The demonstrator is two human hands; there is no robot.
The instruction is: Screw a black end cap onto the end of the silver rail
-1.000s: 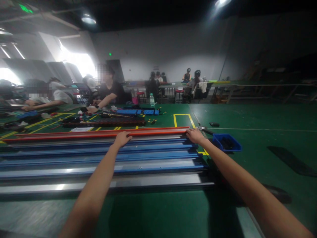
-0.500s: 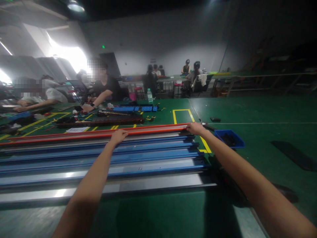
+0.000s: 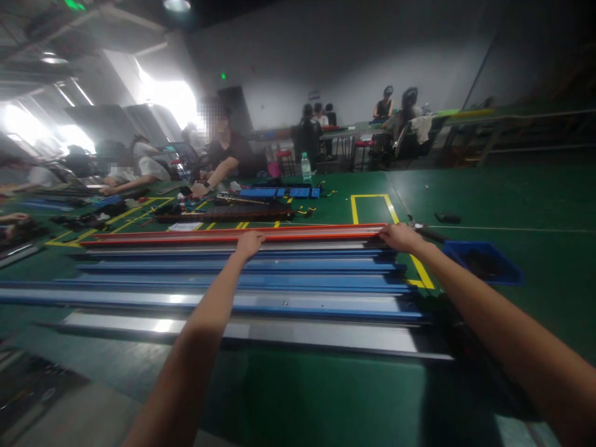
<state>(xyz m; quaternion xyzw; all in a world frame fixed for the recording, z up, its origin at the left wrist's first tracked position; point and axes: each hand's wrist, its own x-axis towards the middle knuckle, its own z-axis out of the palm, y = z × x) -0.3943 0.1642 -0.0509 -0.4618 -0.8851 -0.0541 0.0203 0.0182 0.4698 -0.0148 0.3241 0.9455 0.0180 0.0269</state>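
Note:
A long orange-edged metal channel (image 3: 321,233) lies crosswise on the green table, farthest back in a row of long profiles. My left hand (image 3: 250,243) is closed on its near edge, around the middle of its length. At the right end of the same channel, my right hand (image 3: 401,236) grips with fingers curled over it; the fingertips are partly hidden. Nearer to me lie several parallel blue channels (image 3: 321,279). Closest of all is a silver metal profile (image 3: 321,334).
A blue tray (image 3: 505,272) with dark parts sits to the right. Beyond the row are a dark long assembly (image 3: 261,212), blue modules (image 3: 261,192) and a plastic bottle (image 3: 305,167). A co-worker (image 3: 228,152) works across the table. Yellow tape (image 3: 421,270) marks the tabletop.
The view has turned left, so the scene sits farther right and more of the profiles' left ends shows. Both hands remain on the orange-edged channel, at about the same places along it.

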